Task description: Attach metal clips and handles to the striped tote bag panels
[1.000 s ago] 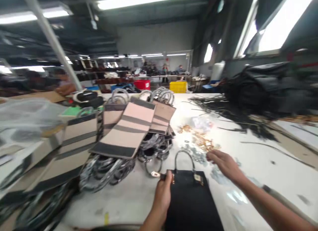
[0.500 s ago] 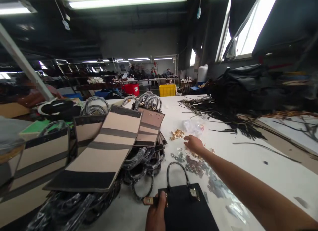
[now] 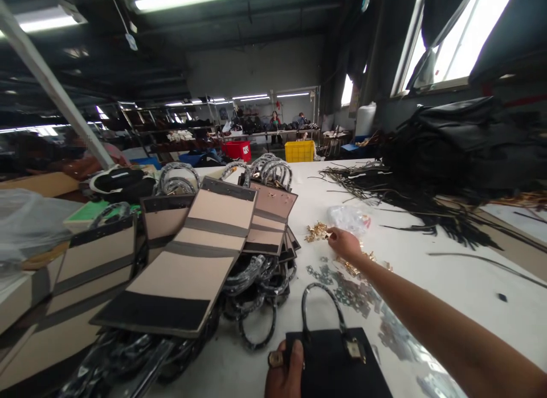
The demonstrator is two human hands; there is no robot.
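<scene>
My left hand (image 3: 287,370), at the bottom centre, grips the upper left corner of a black bag panel (image 3: 337,364), its thumb on top. The panel has a looped handle (image 3: 323,288) in clear wrap and gold-coloured metal fittings (image 3: 355,349). Farther forward, my right hand (image 3: 344,244) reaches over the white table with its fingers bent together at the edge of a small pile of gold-coloured hardware (image 3: 317,231). What its fingertips hold, if anything, is too small to make out. Flat silvery metal plates (image 3: 352,292) lie just below that hand.
Beige and black panels (image 3: 183,255) with wrapped handles are heaped on the left. A clear plastic bag (image 3: 348,218) lies beyond my right hand. Black strips (image 3: 440,215) and a dark pile (image 3: 461,141) occupy the right. Yellow (image 3: 299,151) and red (image 3: 237,150) crates stand farther back, near two people.
The view has turned a little, shifting most things to the right. My right hand's fingers have come closer to the gold-coloured pile. My left hand still grips the panel.
</scene>
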